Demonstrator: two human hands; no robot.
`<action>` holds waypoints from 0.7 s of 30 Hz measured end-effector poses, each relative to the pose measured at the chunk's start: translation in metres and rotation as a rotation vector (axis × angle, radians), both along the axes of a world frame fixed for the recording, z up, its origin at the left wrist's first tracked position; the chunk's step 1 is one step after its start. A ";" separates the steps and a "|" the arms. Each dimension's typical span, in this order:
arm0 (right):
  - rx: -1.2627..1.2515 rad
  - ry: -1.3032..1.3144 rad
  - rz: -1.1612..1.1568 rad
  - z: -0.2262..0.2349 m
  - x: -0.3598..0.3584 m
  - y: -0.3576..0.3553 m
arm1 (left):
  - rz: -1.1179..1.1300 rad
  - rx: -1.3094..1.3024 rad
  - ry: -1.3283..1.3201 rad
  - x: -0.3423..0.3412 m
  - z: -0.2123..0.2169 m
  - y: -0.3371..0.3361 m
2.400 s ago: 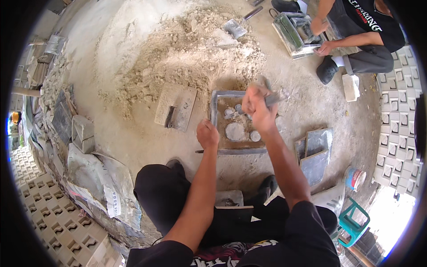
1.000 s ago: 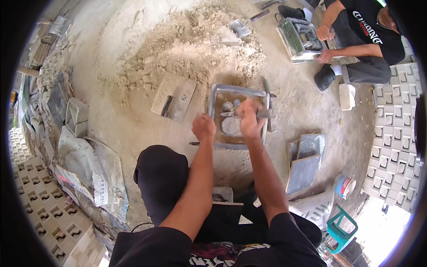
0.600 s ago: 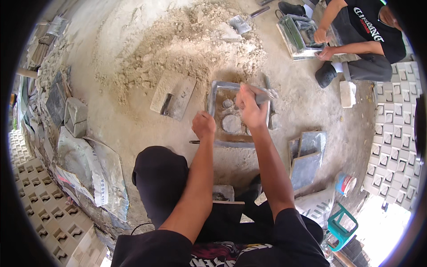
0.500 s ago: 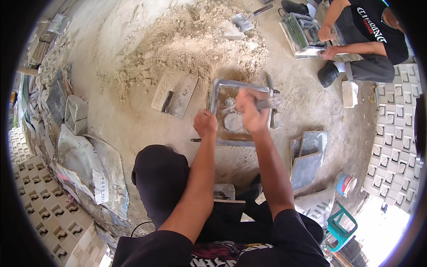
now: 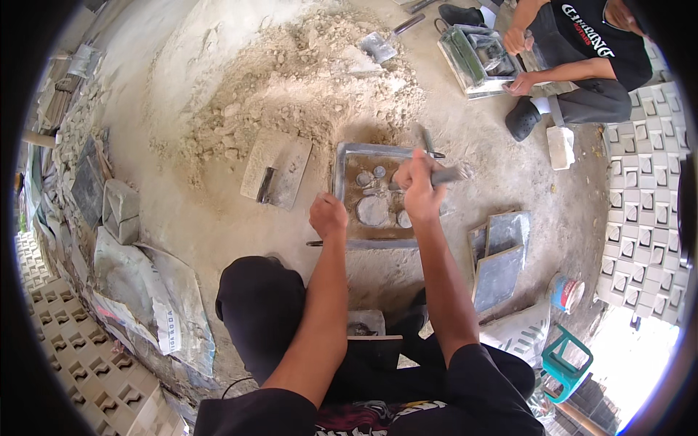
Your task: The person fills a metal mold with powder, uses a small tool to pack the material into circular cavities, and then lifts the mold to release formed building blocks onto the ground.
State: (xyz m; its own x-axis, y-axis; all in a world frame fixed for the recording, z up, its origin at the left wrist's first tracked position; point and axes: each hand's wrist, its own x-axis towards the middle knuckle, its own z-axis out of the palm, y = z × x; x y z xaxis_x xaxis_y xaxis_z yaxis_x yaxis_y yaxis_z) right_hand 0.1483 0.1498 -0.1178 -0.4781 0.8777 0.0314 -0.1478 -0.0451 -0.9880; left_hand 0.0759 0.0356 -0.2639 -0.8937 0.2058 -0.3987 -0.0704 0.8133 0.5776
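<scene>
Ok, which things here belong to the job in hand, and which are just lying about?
In use, it seems:
grey frame holding sand
round pieces in the sand
right hand, gripping a blurred tool
left hand, closed beside the frame

Probably just lying about:
green stool
small tub
grey boards
pale block

Under and left of the right fingers [image 5: 419, 164], a grey rectangular frame [image 5: 382, 245] with pale round discs [image 5: 372, 211] in it. Ahead and left of the left fingers [image 5: 322, 208], a beige rectangular handled board [image 5: 292, 163], and farther ahead, a beige crumbly heap [image 5: 276, 105]. Behind and right of the right fingers, overlapping grey rectangular slabs [image 5: 498, 270].
</scene>
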 end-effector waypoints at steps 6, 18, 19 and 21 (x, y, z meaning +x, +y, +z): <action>0.046 -0.122 -0.215 0.017 0.007 -0.005 | 0.009 -0.033 0.005 -0.003 -0.010 -0.004; 0.082 -0.176 -0.141 0.002 0.037 -0.020 | 0.023 -0.037 -0.015 -0.003 0.001 0.000; 0.105 -0.125 -0.186 0.007 0.039 -0.023 | 0.014 -0.029 0.005 -0.002 0.000 0.000; 0.147 -0.018 -0.279 0.013 0.047 -0.031 | -0.005 -0.014 0.050 0.000 -0.002 -0.001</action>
State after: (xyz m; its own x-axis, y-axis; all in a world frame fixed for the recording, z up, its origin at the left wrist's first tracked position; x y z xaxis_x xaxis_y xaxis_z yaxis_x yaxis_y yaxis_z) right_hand 0.1954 0.1183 -0.1050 -0.2215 0.9617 0.1617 -0.1165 0.1385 -0.9835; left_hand 0.0756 0.0349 -0.2662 -0.9117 0.2050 -0.3562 -0.0374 0.8217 0.5687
